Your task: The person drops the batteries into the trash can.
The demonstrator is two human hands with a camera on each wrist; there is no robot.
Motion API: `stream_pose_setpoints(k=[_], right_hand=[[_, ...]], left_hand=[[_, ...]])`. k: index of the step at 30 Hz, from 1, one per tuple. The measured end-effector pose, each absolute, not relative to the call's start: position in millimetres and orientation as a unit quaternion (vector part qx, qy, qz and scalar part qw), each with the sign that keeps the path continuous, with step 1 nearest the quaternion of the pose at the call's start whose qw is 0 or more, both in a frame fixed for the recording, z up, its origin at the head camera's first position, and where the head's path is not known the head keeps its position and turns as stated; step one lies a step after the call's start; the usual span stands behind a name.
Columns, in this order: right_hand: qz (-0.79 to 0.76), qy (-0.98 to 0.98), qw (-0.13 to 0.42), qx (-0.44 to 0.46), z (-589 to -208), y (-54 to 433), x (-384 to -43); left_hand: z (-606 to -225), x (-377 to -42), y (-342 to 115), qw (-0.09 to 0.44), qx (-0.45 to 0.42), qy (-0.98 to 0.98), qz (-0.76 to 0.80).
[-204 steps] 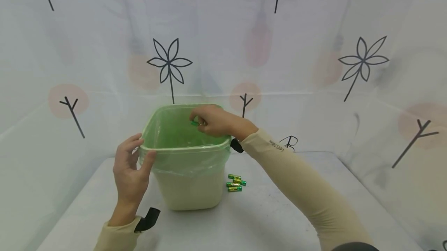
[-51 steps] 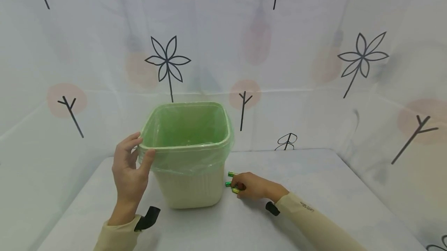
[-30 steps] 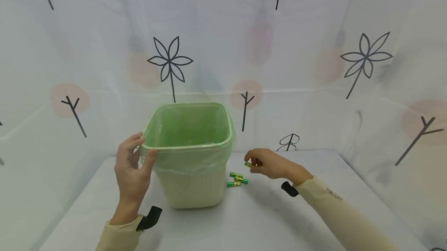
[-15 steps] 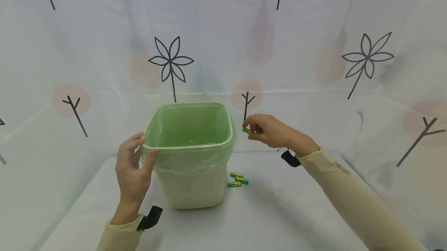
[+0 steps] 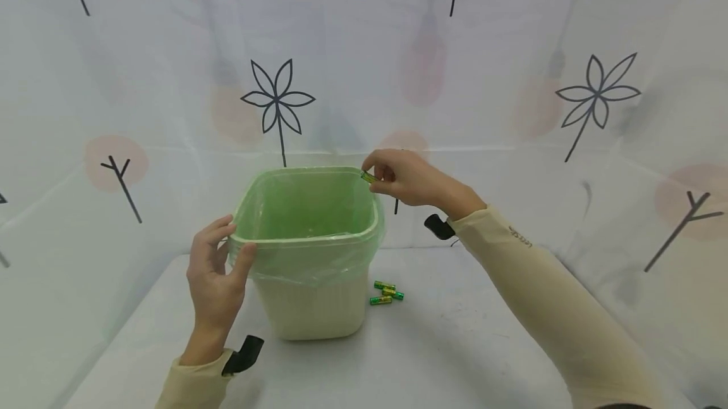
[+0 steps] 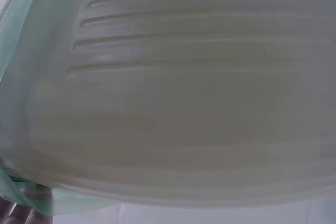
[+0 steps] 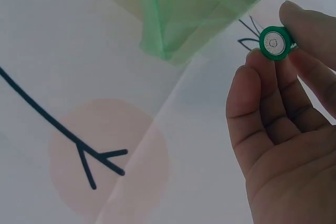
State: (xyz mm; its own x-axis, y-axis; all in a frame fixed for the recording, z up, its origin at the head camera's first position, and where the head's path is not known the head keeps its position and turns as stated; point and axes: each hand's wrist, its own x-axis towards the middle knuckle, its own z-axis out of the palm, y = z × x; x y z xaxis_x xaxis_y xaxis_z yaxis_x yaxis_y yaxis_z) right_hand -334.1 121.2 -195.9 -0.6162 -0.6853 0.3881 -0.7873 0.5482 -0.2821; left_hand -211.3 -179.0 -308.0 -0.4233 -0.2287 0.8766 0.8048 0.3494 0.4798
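My right hand [image 5: 406, 176] pinches a green and gold battery [image 5: 368, 177] between thumb and fingers, at the far right corner of the bin's rim. The right wrist view shows the flat silver end of that battery [image 7: 274, 43]. Below and left stands a pale bin [image 5: 309, 308] lined with a thin green bag [image 5: 307, 263]. My left hand [image 5: 216, 282] grips the bin's left rim, thumb in front and fingers at the side. Three batteries [image 5: 381, 300] lie together on the table, right of the bin. Its bottom inside is hidden.
A white table [image 5: 443, 346] carries everything. Behind it hangs a white cloth [image 5: 352, 48] with flower and twig drawings. The bin's ribbed wall [image 6: 184, 103] fills most of the left wrist view.
My right hand, earlier over the bin with a battery, went down to the table group, picked up another battery, then rose and moved left to the rim. My left hand kept its place.
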Motion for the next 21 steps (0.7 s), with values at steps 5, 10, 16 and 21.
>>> stream_pose_setpoints(k=[5, 10, 16, 21], right_hand=[[0.217, -0.870, 0.091, 0.434, -193.5, 95.7, -336.3], [0.205, -0.872, 0.081, 0.438, -196.0, 74.9, -341.3], [0.204, -0.863, 0.057, 0.458, -200.9, 53.4, -345.4], [0.199, -0.863, 0.045, 0.462, -206.5, 42.0, -349.5]], left_hand=[[-308.0, -211.3, -179.8, 0.490, -0.218, -0.659, -0.527], [-307.1, -212.4, -179.6, 0.491, -0.223, -0.657, -0.527], [-307.0, -211.3, -179.7, 0.493, -0.219, -0.660, -0.523], [-306.9, -210.4, -179.4, 0.491, -0.217, -0.662, -0.523]])
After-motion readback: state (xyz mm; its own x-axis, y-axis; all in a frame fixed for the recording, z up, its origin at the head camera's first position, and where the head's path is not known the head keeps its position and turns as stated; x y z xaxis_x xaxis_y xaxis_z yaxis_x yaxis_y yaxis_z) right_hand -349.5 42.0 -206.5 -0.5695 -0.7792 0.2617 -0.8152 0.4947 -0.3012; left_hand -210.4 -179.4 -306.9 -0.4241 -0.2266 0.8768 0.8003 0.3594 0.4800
